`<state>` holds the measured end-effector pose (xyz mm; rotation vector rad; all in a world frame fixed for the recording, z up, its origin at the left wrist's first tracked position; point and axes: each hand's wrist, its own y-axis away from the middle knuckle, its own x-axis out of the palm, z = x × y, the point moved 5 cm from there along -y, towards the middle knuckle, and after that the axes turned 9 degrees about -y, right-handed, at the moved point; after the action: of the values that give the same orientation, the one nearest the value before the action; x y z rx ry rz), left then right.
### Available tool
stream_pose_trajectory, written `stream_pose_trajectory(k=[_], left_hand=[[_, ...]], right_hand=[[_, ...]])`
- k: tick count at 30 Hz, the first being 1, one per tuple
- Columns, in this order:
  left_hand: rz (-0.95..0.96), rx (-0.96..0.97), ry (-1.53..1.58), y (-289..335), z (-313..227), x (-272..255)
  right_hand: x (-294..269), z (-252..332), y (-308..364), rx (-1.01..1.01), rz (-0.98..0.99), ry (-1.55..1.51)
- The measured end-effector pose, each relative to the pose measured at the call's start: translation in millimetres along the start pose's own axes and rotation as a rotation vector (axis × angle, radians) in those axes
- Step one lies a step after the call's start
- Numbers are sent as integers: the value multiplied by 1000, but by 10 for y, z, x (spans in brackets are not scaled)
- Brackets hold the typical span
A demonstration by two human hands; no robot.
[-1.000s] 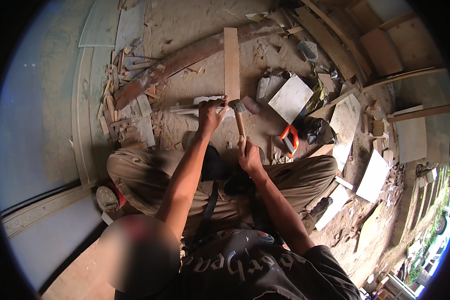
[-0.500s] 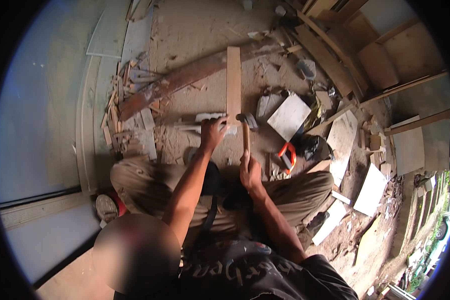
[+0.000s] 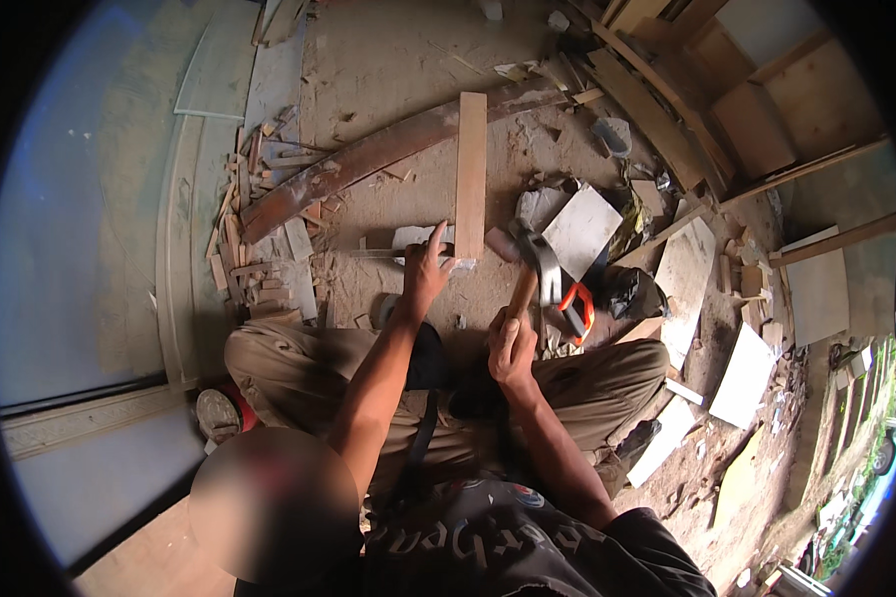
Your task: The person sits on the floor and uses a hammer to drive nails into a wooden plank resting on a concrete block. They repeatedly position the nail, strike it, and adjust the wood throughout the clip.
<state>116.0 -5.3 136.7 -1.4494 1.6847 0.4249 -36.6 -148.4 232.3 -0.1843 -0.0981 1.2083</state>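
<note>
1. Here's the right hand [image 3: 513, 350], wrapped firmly round the wooden handle of a claw hammer [image 3: 525, 289], steel head up at the far end.
2. Across to the left hand [image 3: 426, 269], well apart from the right: index finger stretched forward, right at the near end of a pale plank [image 3: 471, 174]. Whether it grips the plank or merely steadies it, I cannot tell.
3. And the plank runs straight away from that hand, its far part crossing over a long dark-brown beam [image 3: 358, 174].
4. Just beyond the hammer head, a white panel [image 3: 582, 234] sits at an angle; an orange-rimmed handle [image 3: 588, 316] lies close by on its near side.
5. Over on the left, wood scraps [image 3: 269, 289] crowd the dusty floor [image 3: 388, 60].
</note>
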Motion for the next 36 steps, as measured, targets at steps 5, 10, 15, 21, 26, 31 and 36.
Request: stream_pose_trajectory(k=[5,10,15,21,26,31,36], left_hand=[[-15,54,-41,-39,-30,66],[-29,53,-15,-59,-22,50],[3,59,46,-73,-133,52],[-57,99,-50,-53,-56,83],[-53,96,-15,-125,-9,157],[-29,226,-271,-295,64,97],[310,112,-1,-407,-116,-273]], right_hand=[[-83,-467,157,131,132,294],[-32,-150,73,257,114,298],[-54,-450,120,223,183,437],[36,-302,141,160,144,403],[-28,-508,132,196,95,439],[-80,-596,-33,434,37,294],[-461,-708,-67,348,-226,148]])
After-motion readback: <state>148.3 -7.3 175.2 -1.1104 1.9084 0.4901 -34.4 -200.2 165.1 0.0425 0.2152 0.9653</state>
